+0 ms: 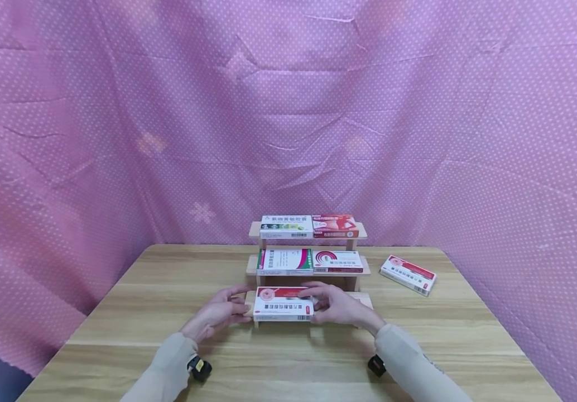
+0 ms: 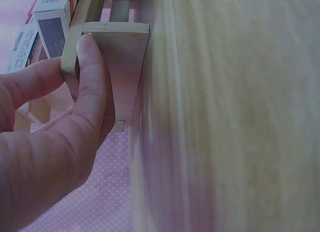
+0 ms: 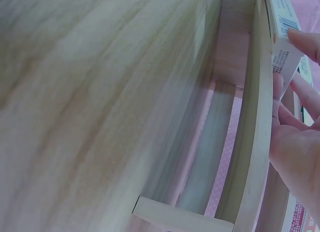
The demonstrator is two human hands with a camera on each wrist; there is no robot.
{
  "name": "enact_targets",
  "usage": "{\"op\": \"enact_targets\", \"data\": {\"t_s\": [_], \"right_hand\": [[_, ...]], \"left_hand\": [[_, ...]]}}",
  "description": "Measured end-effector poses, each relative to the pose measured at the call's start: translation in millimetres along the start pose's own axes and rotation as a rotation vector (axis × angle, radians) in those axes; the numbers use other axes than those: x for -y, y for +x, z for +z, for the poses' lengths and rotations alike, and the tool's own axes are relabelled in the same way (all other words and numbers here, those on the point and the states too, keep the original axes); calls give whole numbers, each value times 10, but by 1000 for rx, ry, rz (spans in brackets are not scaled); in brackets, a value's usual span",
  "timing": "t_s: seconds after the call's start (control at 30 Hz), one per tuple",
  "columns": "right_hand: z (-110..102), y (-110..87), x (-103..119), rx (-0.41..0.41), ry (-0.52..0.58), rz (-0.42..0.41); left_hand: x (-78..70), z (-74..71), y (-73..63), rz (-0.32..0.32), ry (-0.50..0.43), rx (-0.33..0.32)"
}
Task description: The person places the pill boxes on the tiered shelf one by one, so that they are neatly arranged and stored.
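Note:
A three-tier wooden stand (image 1: pixel 366 298) stands on the table, its lowest step nearest me. On the left of that step lies a red-and-white medicine box (image 1: pixel 283 307). My left hand (image 1: pixel 220 312) pinches the left end of the lowest board, as the left wrist view shows, with the box's end face (image 2: pixel 52 34) just beyond the fingers. At the box's right end, my right hand (image 1: pixel 341 307) holds it between thumb and fingers. The right wrist view has the barcoded edge of this box (image 3: pixel 286 51) beside the fingertips.
The middle tier bears a white-and-green box (image 1: pixel 283 260) and a white box with red arcs (image 1: pixel 339 260). Up top sit a white box (image 1: pixel 285 224) and a red box (image 1: pixel 336 224). Another red-and-white box (image 1: pixel 409 273) lies on the table (image 1: pixel 459 346) at right. Pink cloth (image 1: pixel 288 111) hangs behind.

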State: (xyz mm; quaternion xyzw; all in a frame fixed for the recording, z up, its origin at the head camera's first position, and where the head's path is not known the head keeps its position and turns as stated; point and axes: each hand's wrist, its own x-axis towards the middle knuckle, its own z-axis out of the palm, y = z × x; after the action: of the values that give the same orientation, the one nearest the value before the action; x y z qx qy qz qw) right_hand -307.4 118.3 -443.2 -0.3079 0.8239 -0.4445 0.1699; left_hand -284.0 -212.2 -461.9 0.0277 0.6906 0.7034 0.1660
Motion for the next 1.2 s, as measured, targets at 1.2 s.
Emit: {"op": "enact_targets", "data": {"t_s": [1.2], "right_hand": [[-383,-365,-251,-73,72,8]], "left_hand": [[13,-15,2,2,15,-7]]}}
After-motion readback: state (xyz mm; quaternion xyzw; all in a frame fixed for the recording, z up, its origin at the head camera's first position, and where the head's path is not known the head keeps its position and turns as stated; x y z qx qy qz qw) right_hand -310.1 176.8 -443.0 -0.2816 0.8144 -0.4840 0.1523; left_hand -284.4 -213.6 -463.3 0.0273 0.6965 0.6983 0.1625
